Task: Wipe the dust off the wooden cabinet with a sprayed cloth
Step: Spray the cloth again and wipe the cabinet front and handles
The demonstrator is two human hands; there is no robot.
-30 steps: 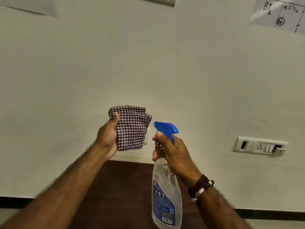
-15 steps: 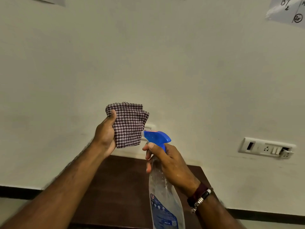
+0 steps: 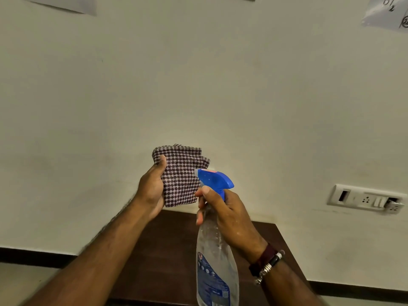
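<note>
Fingers (image 3: 206,193) gripping one spray bottle (image 3: 217,257), one checked cloth (image 3: 180,177) in left hand (image 3: 152,191)

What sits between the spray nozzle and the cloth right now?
Nothing. In the head view the nozzle points straight at the cloth, with no object between them; whether they touch cannot be told.

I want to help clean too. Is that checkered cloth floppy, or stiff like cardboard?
Probably floppy. The checkered cloth is folded over in the left hand, and its edges look wavy, so it would likely droop if you let a corner go. It also seems light, since a thumb and fingers hold it up easily. The woven surface looks grippy, so it likely won't slip.
</note>
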